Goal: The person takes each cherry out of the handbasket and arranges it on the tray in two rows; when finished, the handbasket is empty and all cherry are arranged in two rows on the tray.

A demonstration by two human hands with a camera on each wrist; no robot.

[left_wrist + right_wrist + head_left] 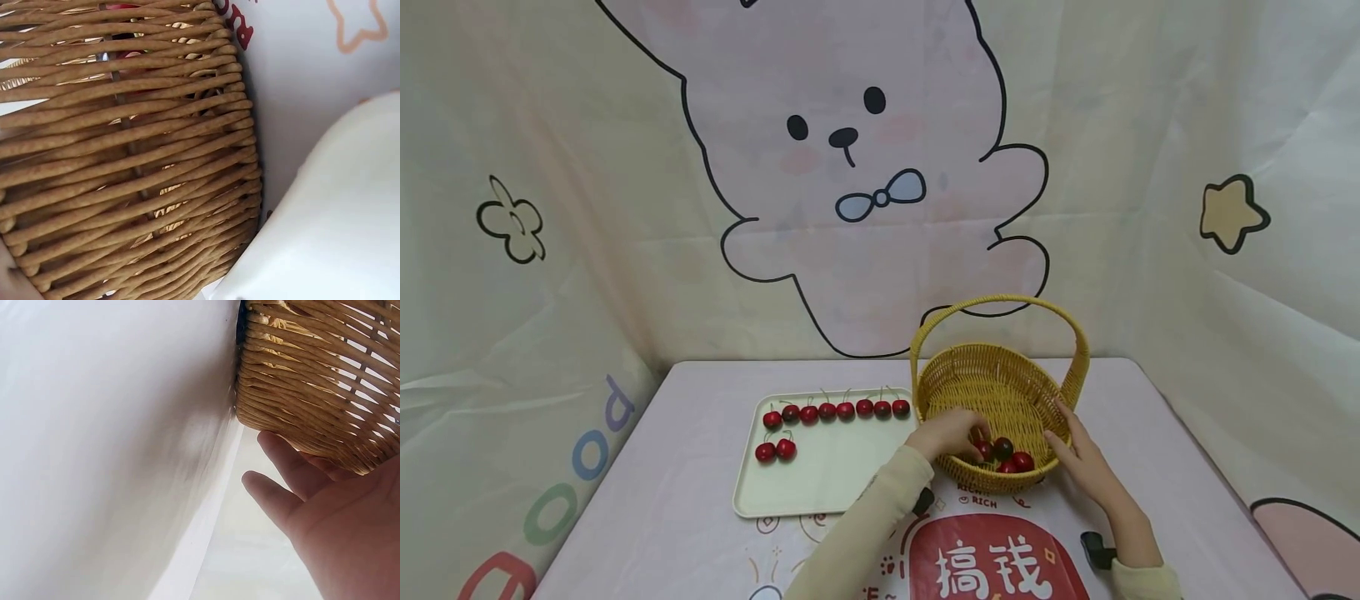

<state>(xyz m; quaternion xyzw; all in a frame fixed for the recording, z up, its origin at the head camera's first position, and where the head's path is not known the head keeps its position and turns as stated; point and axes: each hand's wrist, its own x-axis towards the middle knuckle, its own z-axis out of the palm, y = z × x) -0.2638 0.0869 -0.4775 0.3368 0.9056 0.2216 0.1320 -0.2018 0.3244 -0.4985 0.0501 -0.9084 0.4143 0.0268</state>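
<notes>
A yellow wicker basket [985,375] with a tall arched handle stands on the table, several dark red cherries [1022,462] in its front part. My left hand [951,433] reaches over the basket's left rim. Its curled fingers pinch a cherry [983,451] at the front left inside; the left wrist view shows only the woven side [125,150] and hides these fingers. On the right, my right hand [1082,458] grips the basket's rim, thumb on the inner side. In the right wrist view its fingers [284,456] lie along the outside of the weave.
Left of the basket lies a cream tray [842,483]. A row of cherries [827,411] runs along its back edge, and two more cherries [786,449] lie at its left. The table [700,417] has a printed cover; patterned cloth walls [1097,275] surround it.
</notes>
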